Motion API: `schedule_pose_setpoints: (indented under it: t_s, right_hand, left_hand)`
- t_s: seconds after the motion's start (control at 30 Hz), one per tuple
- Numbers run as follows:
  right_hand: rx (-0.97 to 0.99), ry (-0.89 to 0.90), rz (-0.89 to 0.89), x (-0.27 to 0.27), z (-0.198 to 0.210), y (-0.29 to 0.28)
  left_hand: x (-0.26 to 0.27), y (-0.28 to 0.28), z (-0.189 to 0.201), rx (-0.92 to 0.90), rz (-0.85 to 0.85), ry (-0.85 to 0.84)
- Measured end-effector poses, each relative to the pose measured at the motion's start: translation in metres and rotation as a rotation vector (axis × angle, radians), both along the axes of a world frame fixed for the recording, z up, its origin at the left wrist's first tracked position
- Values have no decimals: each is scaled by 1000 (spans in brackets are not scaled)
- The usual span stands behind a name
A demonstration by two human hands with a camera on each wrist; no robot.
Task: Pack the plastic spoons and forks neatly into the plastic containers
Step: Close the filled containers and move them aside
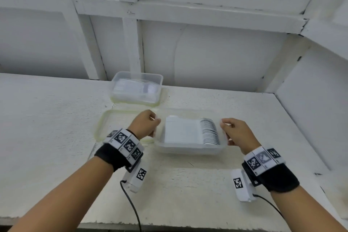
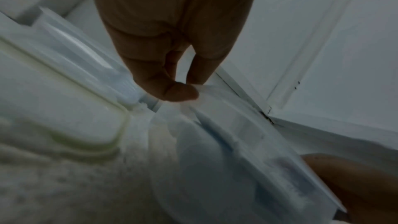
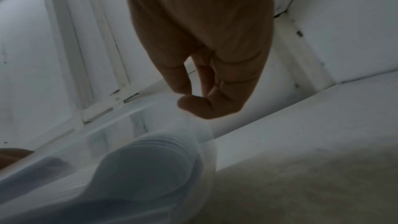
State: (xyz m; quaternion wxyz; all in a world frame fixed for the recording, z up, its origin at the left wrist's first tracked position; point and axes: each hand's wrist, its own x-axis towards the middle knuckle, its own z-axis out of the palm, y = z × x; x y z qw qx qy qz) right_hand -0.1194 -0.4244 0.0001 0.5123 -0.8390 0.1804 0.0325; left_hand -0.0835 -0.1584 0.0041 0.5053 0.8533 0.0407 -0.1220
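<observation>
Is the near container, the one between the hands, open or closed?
Open: the near container has no lid, its spoons show uncovered, and a lid lies beside it.

Translucent, seemingly smooth plastic container; rough table

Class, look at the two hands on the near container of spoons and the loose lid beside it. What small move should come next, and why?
Probably set the near container flat and let go, then reach for the lid. The left hand and right hand each pinch an end rim, the spoons already sit in a neat row inside, and the lid lies loose on the table just to its left.
</observation>
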Motion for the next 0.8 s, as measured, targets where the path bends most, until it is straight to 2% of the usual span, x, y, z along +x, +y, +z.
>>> schedule_pose_setpoints:
  t_s: [0.17,0.27,0.37,0.47,0.53,0.6,0.67,0.8]
  right_hand:
    - [-85,33,-79,-28,-17,-36]
    - [-104,63,-63,-34,-22,-42]
    - [-188,94,6,-35,-19,-40]
    - [-435,86,100,-38,-12,-36]
    - [-565,13,166,-41,-6,-30]
    - [-641,-50,244,-42,1,-18]
    - [-675,-95,308,-42,5,-5]
    - [-665,-152,426,-39,4,24]
  left_hand:
    - [-9,-35,-17,35,-174,94]
    - [-10,-39,-19,70,-224,84]
    - [-8,-28,-17,293,-341,-12]
    - [-4,4,-17,554,-461,-120]
    - [-1,30,-22,718,-537,-94]
    - [-2,52,-28,893,-616,3]
    - [-4,64,-34,964,-627,65]
    - [-4,74,-42,975,-578,-43]
